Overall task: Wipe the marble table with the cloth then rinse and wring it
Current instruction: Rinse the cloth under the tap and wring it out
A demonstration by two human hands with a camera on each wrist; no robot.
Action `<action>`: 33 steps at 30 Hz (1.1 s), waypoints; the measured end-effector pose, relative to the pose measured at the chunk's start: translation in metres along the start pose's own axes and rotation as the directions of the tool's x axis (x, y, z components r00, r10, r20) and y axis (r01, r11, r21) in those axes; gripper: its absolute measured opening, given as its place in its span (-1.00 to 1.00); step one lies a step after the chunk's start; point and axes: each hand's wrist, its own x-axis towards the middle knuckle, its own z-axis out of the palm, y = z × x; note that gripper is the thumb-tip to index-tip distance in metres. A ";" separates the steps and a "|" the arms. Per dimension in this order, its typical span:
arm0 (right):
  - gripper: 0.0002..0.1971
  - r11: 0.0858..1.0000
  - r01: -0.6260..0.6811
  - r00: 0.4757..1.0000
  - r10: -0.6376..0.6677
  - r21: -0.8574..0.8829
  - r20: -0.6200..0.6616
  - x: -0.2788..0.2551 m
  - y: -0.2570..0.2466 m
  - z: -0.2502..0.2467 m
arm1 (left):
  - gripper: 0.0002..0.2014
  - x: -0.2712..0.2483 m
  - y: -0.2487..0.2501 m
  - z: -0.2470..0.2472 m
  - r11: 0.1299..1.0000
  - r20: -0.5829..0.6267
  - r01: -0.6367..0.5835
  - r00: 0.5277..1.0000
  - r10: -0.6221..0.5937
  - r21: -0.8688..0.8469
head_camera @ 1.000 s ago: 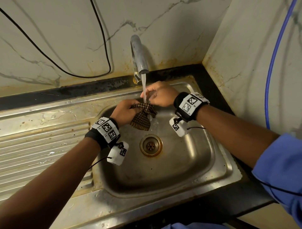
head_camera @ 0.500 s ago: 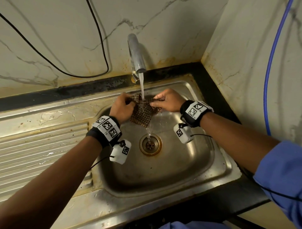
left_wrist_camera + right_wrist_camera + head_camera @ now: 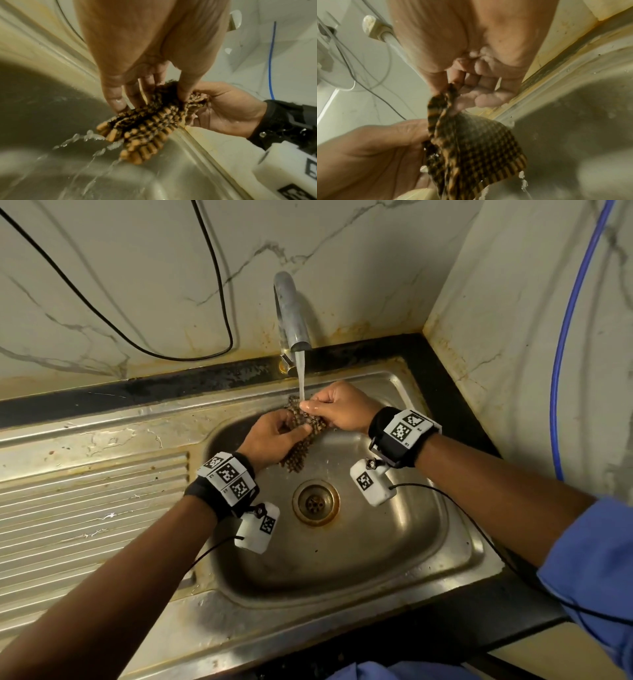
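Note:
A brown-and-black checked cloth (image 3: 301, 436) hangs bunched over the steel sink (image 3: 455, 546), under water running from the tap (image 3: 291, 313). My left hand (image 3: 274, 440) grips its left side, fingers and thumb pinching the folds (image 3: 154, 119). My right hand (image 3: 337, 409) pinches the cloth's upper edge between thumb and curled fingers, directly beneath the stream. In the right wrist view the cloth (image 3: 479, 151) fans out below the right fingers (image 3: 481, 92), dripping. Water falls off its lower edge into the basin.
The drain (image 3: 315, 501) sits in the basin just below the hands. A ribbed steel draining board (image 3: 85, 522) lies to the left. Marble walls enclose the back and right; a black cable (image 3: 212, 285) and a blue hose (image 3: 565, 337) hang on them.
The cloth was spread flat between both hands under the stream; now it is gathered into a bunch, with the hands drawn closer together and the right hand raised to the water.

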 end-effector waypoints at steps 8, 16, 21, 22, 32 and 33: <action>-0.58 0.986 -0.073 0.988 0.093 0.152 -0.127 0.003 -0.004 -0.006 | -0.68 -0.002 -0.020 -0.012 0.880 -0.291 -0.077 0.927 0.236 0.468; -0.96 0.873 -0.190 0.982 0.174 0.449 0.077 0.001 -0.010 0.004 | -0.92 -0.009 -0.009 -0.003 0.967 -0.119 -0.221 0.965 0.236 0.126; -0.72 0.956 -0.088 0.992 0.110 0.279 -0.064 0.000 -0.018 -0.003 | -0.81 -0.012 0.006 -0.010 0.939 -0.099 -0.261 0.952 0.289 0.225; -0.69 0.973 -0.061 0.992 0.083 0.222 -0.093 0.000 -0.019 -0.006 | -0.79 -0.011 0.010 -0.011 0.938 -0.091 -0.258 0.954 0.284 0.232; -0.86 0.999 -0.007 0.997 0.004 -0.040 -0.073 -0.017 -0.013 -0.054 | -0.78 -0.003 0.017 -0.045 0.996 -0.219 -0.064 0.975 0.049 -0.060; -0.85 0.997 -0.014 1.000 0.013 -0.080 -0.019 -0.020 -0.009 -0.059 | -0.79 -0.001 0.018 -0.048 0.997 -0.231 -0.066 0.971 0.054 -0.046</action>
